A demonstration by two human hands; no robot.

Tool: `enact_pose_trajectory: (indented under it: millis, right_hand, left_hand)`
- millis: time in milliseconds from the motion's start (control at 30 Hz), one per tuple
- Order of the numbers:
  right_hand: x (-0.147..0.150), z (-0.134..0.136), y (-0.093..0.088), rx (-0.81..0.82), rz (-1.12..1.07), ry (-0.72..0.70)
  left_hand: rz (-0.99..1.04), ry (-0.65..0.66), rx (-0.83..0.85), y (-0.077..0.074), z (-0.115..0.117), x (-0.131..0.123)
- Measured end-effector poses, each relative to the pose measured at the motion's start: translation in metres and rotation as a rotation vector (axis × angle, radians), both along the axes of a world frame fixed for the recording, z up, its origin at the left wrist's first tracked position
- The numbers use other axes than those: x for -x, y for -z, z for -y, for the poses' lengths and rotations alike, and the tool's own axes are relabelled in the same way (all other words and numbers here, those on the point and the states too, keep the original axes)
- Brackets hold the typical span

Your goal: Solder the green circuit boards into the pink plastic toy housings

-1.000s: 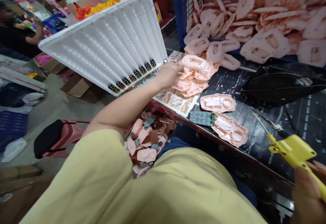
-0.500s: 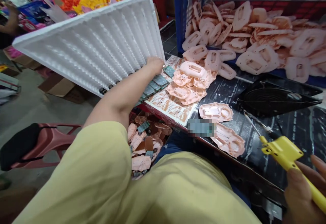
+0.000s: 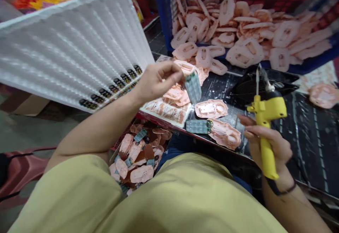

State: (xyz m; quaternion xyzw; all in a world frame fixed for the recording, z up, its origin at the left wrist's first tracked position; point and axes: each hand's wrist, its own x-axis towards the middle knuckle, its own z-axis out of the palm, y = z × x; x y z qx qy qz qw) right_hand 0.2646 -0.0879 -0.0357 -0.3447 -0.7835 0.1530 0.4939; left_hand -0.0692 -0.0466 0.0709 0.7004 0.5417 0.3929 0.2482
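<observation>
Right by the pile of shells (image 3: 176, 94) on the bench (image 3: 307, 134), a green board (image 3: 194, 89) is held up by the left grip (image 3: 160, 81). It's pinched near its top edge, thumb and fingers pretty much closed on it, and the board is left hanging at a bit of a tilt. Whether anything else is tucked in those fingers can't be told.

Over to the right, a yellow tool (image 3: 274, 108) is held by its handle in the right grip (image 3: 277, 146), metal tip pointed up. The fingers are wrapped loosely, with a couple poked out to the left.

Between the two, a second board (image 3: 197, 126) is laid flat, one end meeting an open shell (image 3: 226, 135); another shell (image 3: 211, 108) is placed just behind.

Compared with half a second ago, quite a bit has been changed. The left grip was down at the foam tray (image 3: 79, 45) then, and it's since been pulled back with the board. The tool has been swung in from the right edge and turned more upright. The second board and its shells have been left alone.
</observation>
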Motion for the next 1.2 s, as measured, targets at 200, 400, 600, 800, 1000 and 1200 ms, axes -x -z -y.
enact_pose_trajectory:
  millis: [200,400,600,800,1000,1200]
  right_hand:
    - [0.041,0.01,-0.009,0.154,-0.222,-0.158]
    - [0.039,0.034,-0.005,-0.05,-0.132,0.167]
    - [0.034,0.032,-0.009,-0.278,0.067,0.147]
    - [0.036,0.035,-0.004,-0.305,0.136,0.086]
    - [0.032,0.037,-0.003,-0.288,0.139,0.08]
    - [0.029,0.038,0.002,-0.246,0.028,0.086]
  left_hand:
    - [0.273,0.407,0.242,0.021,0.037,-0.071]
    - [0.561,0.098,0.15,0.063,0.04,-0.082]
    - [0.455,0.12,0.223,0.076,0.053,-0.09]
    - [0.512,0.079,0.206,0.068,0.059,-0.108]
    - [0.597,0.103,0.282,0.07,0.061,-0.116]
    - [0.749,0.033,0.223,0.078,0.062,-0.119]
